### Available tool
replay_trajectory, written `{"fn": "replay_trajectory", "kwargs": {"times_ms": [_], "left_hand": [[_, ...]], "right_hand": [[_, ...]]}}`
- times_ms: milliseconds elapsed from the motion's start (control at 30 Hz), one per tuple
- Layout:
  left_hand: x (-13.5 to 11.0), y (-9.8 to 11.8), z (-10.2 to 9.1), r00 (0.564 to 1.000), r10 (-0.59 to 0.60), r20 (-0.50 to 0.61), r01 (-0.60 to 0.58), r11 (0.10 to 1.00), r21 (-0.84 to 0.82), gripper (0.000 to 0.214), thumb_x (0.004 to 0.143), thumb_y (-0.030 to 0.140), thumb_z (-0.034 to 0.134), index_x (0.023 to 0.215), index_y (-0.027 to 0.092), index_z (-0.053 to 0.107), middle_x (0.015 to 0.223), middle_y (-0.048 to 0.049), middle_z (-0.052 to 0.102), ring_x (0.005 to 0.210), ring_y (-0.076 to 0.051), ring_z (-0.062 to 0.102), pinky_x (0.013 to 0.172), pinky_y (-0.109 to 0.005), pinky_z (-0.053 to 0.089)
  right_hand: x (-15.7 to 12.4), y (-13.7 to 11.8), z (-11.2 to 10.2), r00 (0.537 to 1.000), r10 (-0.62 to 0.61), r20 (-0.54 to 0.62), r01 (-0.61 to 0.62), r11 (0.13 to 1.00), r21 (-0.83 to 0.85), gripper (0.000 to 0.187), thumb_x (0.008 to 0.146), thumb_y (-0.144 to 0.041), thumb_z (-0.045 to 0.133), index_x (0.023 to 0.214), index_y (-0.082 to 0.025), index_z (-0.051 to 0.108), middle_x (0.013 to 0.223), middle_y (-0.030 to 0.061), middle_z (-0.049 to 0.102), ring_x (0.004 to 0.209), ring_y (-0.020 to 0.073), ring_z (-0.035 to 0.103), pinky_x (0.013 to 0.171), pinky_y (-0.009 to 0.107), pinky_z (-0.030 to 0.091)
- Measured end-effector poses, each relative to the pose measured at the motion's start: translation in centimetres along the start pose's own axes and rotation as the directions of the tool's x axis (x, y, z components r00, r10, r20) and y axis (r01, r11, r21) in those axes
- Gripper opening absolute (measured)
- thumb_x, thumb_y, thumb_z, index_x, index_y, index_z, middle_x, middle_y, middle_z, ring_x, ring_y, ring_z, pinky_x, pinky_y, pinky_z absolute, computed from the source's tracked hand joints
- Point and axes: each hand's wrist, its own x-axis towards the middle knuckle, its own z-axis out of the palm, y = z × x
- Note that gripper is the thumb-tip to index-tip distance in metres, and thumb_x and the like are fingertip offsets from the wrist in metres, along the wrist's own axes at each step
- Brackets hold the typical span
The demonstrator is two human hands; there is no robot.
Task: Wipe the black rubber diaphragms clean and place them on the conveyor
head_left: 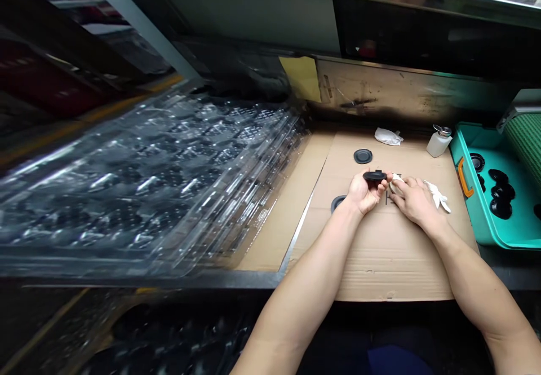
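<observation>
Disc (373,176) above cardboard (393,262), right of scene | left hand's (362,191) fingers clamped on it; right hand (416,200) at cloth (440,199), grip: I can't tell | looks light, stiff; hold by rim

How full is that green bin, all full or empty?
Partly filled: black round parts lie in the green bin, with bare bottom showing around them.
</observation>
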Motion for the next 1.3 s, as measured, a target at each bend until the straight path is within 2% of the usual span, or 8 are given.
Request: {"fn": "replay_trajectory", "kwargs": {"times_ms": [233, 367, 467, 567, 733, 967, 1167, 1300], "left_hand": [[0.7, -1.6, 0.3, 0.961, 0.277, 0.012, -0.274, 0.944, 0.183, 0.046, 0.108, 0.049, 0.037, 0.113, 0.014, 0.066, 0.101, -0.0140, 0.076, 0.074, -0.018, 0.071, 0.065, -0.029, 0.060], [0.7, -2.9, 0.6, 0.946, 0.298, 0.124, -0.314, 0.940, 0.131, 0.041, 0.109, 0.041, 0.036, 0.133, 0.020, 0.062, 0.128, -0.0123, 0.073, 0.105, -0.023, 0.073, 0.099, -0.042, 0.057], [0.6, -3.2, 0.8, 0.937, 0.296, 0.188, -0.318, 0.943, 0.101, 0.049, 0.110, 0.045, 0.031, 0.138, 0.018, 0.060, 0.133, -0.0151, 0.071, 0.116, -0.027, 0.071, 0.108, -0.046, 0.053], [0.7, -3.3, 0.8, 0.934, 0.307, 0.184, -0.326, 0.942, 0.085, 0.050, 0.110, 0.043, 0.030, 0.135, 0.015, 0.063, 0.130, -0.0170, 0.071, 0.119, -0.027, 0.070, 0.110, -0.046, 0.051], [1.0, -3.0, 0.3, 0.952, 0.265, 0.153, -0.281, 0.955, 0.095, 0.040, 0.109, 0.039, 0.035, 0.122, 0.016, 0.065, 0.127, -0.0148, 0.073, 0.119, -0.026, 0.070, 0.109, -0.046, 0.052], [0.9, -2.4, 0.2, 0.958, 0.254, 0.135, -0.267, 0.960, 0.084, 0.036, 0.108, 0.036, 0.038, 0.119, 0.017, 0.066, 0.130, -0.0154, 0.072, 0.114, -0.027, 0.072, 0.097, -0.045, 0.058], [1.1, -2.4, 0.1, 0.948, 0.286, 0.137, -0.298, 0.952, 0.075, 0.037, 0.107, 0.031, 0.039, 0.122, 0.015, 0.069, 0.120, -0.0135, 0.075, 0.116, -0.024, 0.071, 0.102, -0.042, 0.056], [1.2, -3.1, 0.2, 0.943, 0.280, 0.177, -0.304, 0.945, 0.124, 0.037, 0.107, 0.031, 0.038, 0.115, 0.014, 0.071, 0.118, -0.0135, 0.075, 0.117, -0.027, 0.070, 0.106, -0.046, 0.054]], "right_hand": [[0.5, -0.6, 0.0, 0.926, 0.178, -0.333, -0.051, 0.933, 0.356, 0.044, 0.102, -0.042, 0.057, 0.137, -0.018, 0.066, 0.125, 0.0149, 0.068, 0.116, 0.0285, 0.061, 0.104, 0.041, 0.048], [0.1, -3.7, 1.1, 0.951, 0.103, -0.292, 0.006, 0.937, 0.350, 0.041, 0.103, -0.040, 0.052, 0.134, -0.020, 0.071, 0.125, 0.0149, 0.067, 0.110, 0.0285, 0.060, 0.100, 0.041, 0.049], [0.3, -5.0, 1.4, 0.957, 0.113, -0.266, -0.041, 0.964, 0.262, 0.042, 0.105, -0.037, 0.048, 0.138, -0.021, 0.069, 0.132, 0.0165, 0.062, 0.113, 0.0310, 0.054, 0.101, 0.044, 0.047], [0.5, -5.1, 1.2, 0.951, 0.186, -0.247, -0.131, 0.966, 0.223, 0.041, 0.105, -0.036, 0.048, 0.138, -0.022, 0.069, 0.129, 0.0173, 0.062, 0.111, 0.0317, 0.052, 0.100, 0.046, 0.047], [0.9, -3.4, 1.2, 0.963, 0.097, -0.253, -0.050, 0.981, 0.187, 0.040, 0.105, -0.037, 0.048, 0.136, -0.024, 0.070, 0.134, 0.0159, 0.062, 0.112, 0.0314, 0.053, 0.100, 0.046, 0.047], [1.4, 1.1, -0.5, 0.853, 0.316, -0.416, -0.133, 0.901, 0.412, 0.061, 0.091, -0.042, 0.066, 0.145, -0.017, 0.053, 0.135, 0.0190, 0.062, 0.120, 0.0304, 0.059, 0.104, 0.045, 0.050], [0.3, 0.0, -2.1, 0.976, 0.149, -0.158, -0.041, 0.842, 0.538, 0.045, 0.095, -0.044, 0.063, 0.137, -0.028, 0.061, 0.126, 0.0056, 0.074, 0.110, 0.0256, 0.070, 0.095, 0.038, 0.054], [0.3, -0.6, -1.7, 0.965, 0.220, -0.142, -0.115, 0.843, 0.525, 0.040, 0.098, -0.045, 0.058, 0.134, -0.030, 0.065, 0.115, 0.0028, 0.078, 0.101, 0.0247, 0.073, 0.090, 0.037, 0.055]]}}
